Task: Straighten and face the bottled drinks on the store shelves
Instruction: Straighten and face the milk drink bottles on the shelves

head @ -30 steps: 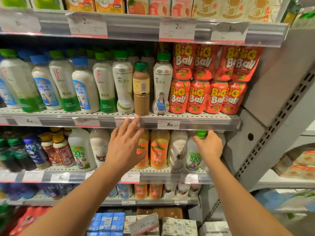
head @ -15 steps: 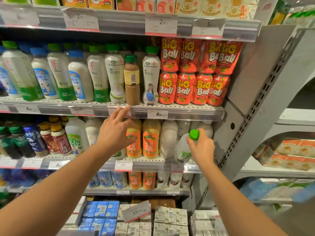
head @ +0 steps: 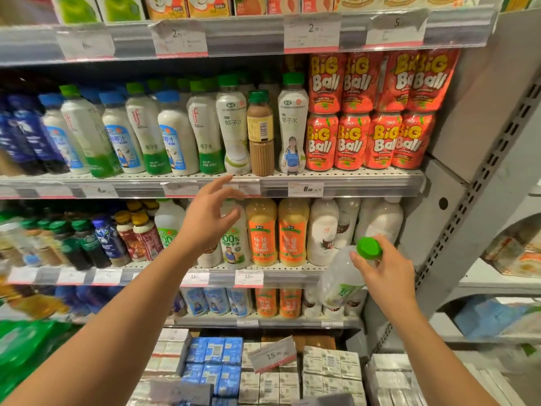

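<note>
Two hands are working: right hand is gripping a clear bottle by its green cap, tilted, lower right of frame; left hand is hovering spread, empty. Advisable: reseat it upright, label outward.

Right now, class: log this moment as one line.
right hand: holds green-capped bottle tilted, off shelf | left hand: open, empty, before middle shelf
</note>
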